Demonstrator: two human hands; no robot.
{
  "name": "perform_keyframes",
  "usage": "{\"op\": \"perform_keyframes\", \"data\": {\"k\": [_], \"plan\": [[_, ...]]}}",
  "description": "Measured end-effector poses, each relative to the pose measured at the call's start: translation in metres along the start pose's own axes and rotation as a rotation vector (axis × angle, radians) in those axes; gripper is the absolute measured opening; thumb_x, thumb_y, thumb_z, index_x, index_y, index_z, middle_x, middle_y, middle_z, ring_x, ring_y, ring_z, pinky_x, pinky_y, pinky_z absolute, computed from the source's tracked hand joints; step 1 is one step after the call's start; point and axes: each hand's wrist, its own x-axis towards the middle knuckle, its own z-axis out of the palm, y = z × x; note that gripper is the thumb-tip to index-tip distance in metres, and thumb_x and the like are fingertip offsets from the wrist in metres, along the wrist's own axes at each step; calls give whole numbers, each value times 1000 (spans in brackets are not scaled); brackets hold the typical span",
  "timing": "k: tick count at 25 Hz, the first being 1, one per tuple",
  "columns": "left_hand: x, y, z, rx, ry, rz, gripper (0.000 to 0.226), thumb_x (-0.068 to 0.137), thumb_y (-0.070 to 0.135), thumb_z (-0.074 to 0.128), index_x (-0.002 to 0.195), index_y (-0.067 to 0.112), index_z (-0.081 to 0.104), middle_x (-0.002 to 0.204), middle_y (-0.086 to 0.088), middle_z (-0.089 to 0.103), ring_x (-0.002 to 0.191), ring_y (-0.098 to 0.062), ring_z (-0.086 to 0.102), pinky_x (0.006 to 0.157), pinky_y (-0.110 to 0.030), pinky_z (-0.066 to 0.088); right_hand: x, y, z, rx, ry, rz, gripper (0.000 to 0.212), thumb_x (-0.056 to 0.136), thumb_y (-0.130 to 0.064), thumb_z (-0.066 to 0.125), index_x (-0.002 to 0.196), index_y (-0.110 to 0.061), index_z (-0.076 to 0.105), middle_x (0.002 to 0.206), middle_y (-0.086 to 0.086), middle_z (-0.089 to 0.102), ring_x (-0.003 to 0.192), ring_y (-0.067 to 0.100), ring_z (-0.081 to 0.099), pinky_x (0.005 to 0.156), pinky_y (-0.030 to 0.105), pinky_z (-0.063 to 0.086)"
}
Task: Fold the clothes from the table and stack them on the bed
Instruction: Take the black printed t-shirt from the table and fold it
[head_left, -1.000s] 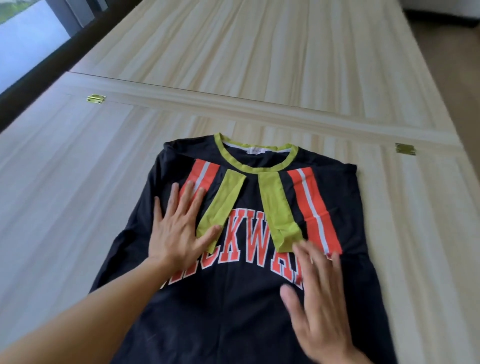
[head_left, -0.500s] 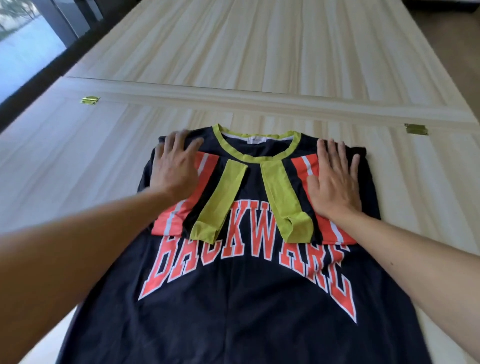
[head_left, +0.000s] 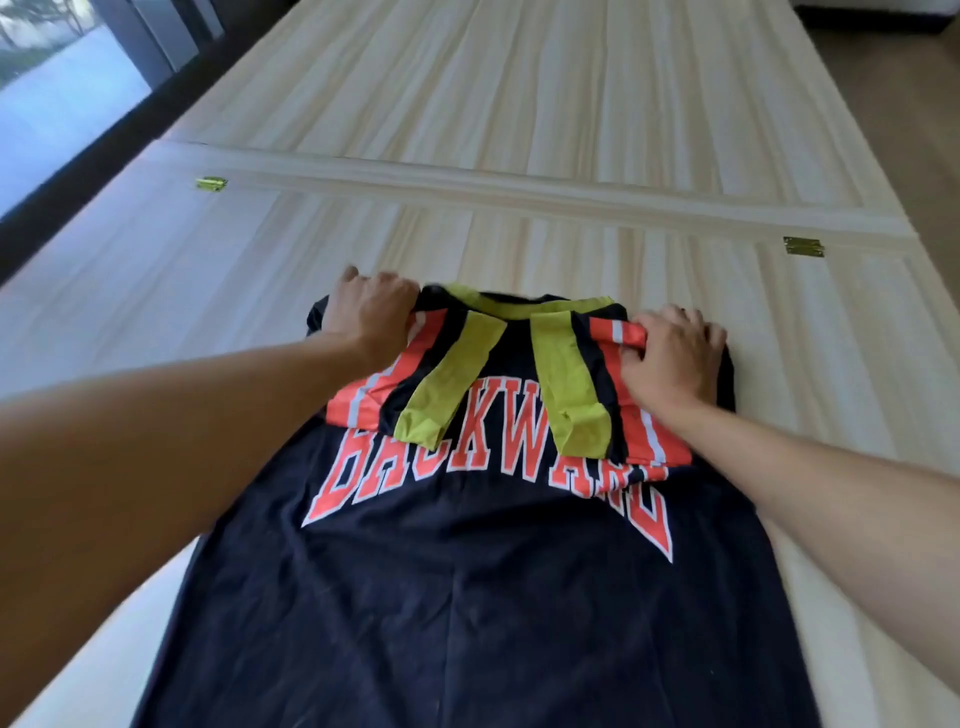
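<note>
**Head view.** A navy T-shirt (head_left: 467, 597) is lying on a pale wood-grain table (head_left: 545, 93). It is filling the centre and lower part of the frame, with its collar end pointing toward the top. Orange block lettering (head_left: 498, 457), partly covered, is running across the chest. Both sleeves are lying folded inward over the chest. Their orange-and-white striped panels and lime-green cuffs (head_left: 421, 426) are converging below the lime-green neckband (head_left: 519, 310).

The left hand (head_left: 371, 312), centre left, is grasping the shirt's shoulder corner on that side, with its fingers curling over the far edge. The right hand (head_left: 670, 353), centre right, is grasping the opposite shoulder, its thumb pinching a fold of orange stripe against the fingers. Both forearms are reaching in from the lower corners of the frame. The collar edge is bunching between the two hands.

A raised strip (head_left: 519, 192) is crossing the table above the shirt, with a brass hinge (head_left: 211, 183) toward its left end and a second brass hinge (head_left: 804, 245) toward its right. A window (head_left: 62, 93) is showing in the upper left corner, and brown flooring (head_left: 909, 104) in the upper right.
</note>
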Motion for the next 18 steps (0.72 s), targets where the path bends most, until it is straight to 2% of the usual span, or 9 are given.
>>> {"op": "perform_keyframes", "data": {"k": [3, 5, 7, 8, 10, 12, 15, 16, 18], "plan": [[-4, -16, -57, -40, 143, -27, 13, 90, 23, 59, 94, 11, 64, 99, -20, 69, 95, -39, 65, 96, -44, 35, 19, 3, -69, -19, -16, -16, 33, 76, -26, 68, 108, -17, 72, 114, 14, 63, 116, 35, 50, 101, 42, 29], [-10, -29, -101, -70, 178, -18, 18, 85, 21, 62, 96, 7, 68, 97, -22, 69, 100, -39, 61, 96, -44, 35, 27, -5, -127, 53, -6, -121, 26, 73, -32, 61, 95, -22, 71, 97, 13, 67, 101, 35, 56, 100, 43, 31], [-32, -35, -142, -136, 180, 76, 21, 80, 17, 63, 96, 4, 69, 94, -23, 70, 102, -41, 59, 94, -44, 37, 15, -12, -179, 126, -23, -249, 13, 73, -37, 54, 69, -24, 55, 68, 5, 58, 75, 32, 51, 88, 41, 33], [-52, -37, -157, -182, 166, 128, 23, 77, 17, 61, 95, 3, 67, 93, -23, 70, 99, -42, 61, 92, -44, 40, -1, -15, -203, 146, -57, -300, 19, 75, -38, 54, 63, -25, 45, 60, 2, 51, 67, 31, 48, 80, 38, 31], [-101, -42, -177, -236, 145, 257, 31, 74, 27, 52, 91, 3, 63, 86, -21, 68, 87, -42, 64, 84, -44, 44, -42, -16, -243, 176, -129, -363, 30, 78, -36, 59, 59, -22, 41, 54, 1, 47, 57, 36, 47, 70, 35, 30], [-161, -48, -179, -267, 109, 346, 32, 78, 34, 50, 92, 7, 61, 82, -16, 66, 80, -40, 64, 76, -43, 47, -98, -11, -266, 189, -196, -382, 28, 76, -24, 71, 63, -18, 46, 55, 1, 49, 54, 37, 50, 57, 35, 36], [-258, -51, -155, -315, 57, 459, 17, 84, 23, 61, 94, 9, 62, 87, -11, 62, 81, -35, 60, 66, -40, 49, -207, 2, -272, 202, -325, -383, 39, 61, -4, 78, 74, -22, 46, 66, -7, 49, 60, 33, 52, 53, 37, 42], [-291, -50, -141, -305, 17, 510, 17, 87, 24, 58, 93, 9, 63, 89, -11, 61, 82, -33, 59, 68, -40, 49, -247, 5, -269, 189, -409, -402, 44, 57, -5, 79, 77, -24, 45, 70, -9, 49, 63, 30, 51, 54, 38, 43], [-357, -48, -107, -230, -164, 607, 19, 79, 29, 58, 91, 15, 64, 93, -7, 59, 85, -31, 57, 71, -42, 51, -322, 11, -256, 122, -650, -488, 50, 56, -23, 81, 92, -31, 45, 84, -12, 53, 75, 24, 57, 63, 38, 45]]}}
